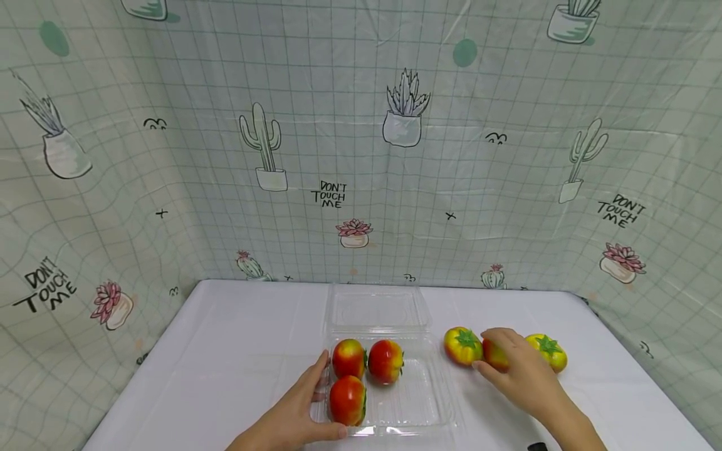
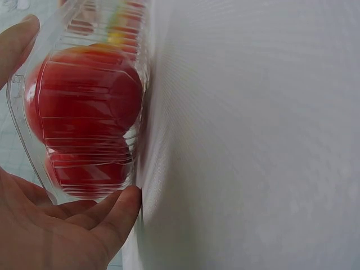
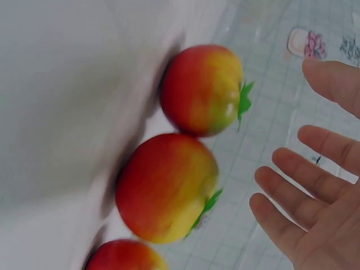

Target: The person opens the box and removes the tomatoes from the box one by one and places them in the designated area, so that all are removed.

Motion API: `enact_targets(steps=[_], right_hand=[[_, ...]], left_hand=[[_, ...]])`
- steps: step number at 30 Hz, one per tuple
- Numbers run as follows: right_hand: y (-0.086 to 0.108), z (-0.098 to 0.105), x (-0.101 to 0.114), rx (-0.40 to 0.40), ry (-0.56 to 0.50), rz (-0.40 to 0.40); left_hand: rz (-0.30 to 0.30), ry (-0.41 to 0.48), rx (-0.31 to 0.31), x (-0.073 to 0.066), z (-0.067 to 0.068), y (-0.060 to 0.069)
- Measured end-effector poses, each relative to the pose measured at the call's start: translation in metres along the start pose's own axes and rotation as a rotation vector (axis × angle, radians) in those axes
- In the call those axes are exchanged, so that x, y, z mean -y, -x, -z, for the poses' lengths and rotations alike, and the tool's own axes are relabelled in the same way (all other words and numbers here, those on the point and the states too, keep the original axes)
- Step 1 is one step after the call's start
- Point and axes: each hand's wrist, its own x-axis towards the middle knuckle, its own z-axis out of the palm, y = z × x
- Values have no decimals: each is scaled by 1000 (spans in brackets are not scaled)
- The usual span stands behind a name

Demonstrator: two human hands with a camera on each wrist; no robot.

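A clear plastic clamshell box [image 1: 406, 401] sits on the table with its lid folded back. Three red-yellow tomatoes lie inside: a back left tomato [image 1: 348, 358], a back right tomato [image 1: 386, 361] and a front left tomato [image 1: 347, 401]. My left hand [image 1: 290, 410] grips the box's front left corner, fingers along its side and thumb at the front rim. To the right, my right hand [image 1: 521, 369] hovers over a row of three tomatoes, partly hiding the middle tomato [image 3: 169, 188]. Its fingers are spread and apart from the fruit in the right wrist view.
Beside the box stands the row's left tomato [image 1: 462, 346]; the right tomato [image 1: 547, 352] is past my right hand. The transparent lid [image 1: 378, 310] lies behind the box. A small black object [image 1: 538, 446] shows at the front edge. Patterned cloth [image 1: 361, 156] encloses the white table [image 1: 242, 351].
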Motion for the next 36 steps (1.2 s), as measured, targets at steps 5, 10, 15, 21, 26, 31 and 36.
enact_targets(steps=[5,10,15,21,26,31,36], right_hand=[[-7,-7,15,28,10,45],[-14,-13,31,43,4,105],[-23,-15,46,63,-2,165],[-36,-9,64,155,-11,218],[-47,-6,78,216,-48,283],[-59,-10,87,343,-101,293],[-69,-19,93,463,-119,279]], left_hand=[[-1,4,1,1,0,0],[-10,1,3,1,0,0],[-23,-3,4,0,0,0],[-23,-19,2,-1,2,0],[-29,-24,4,0,2,0],[-45,-35,2,0,1,0],[-34,-20,3,-1,1,0]])
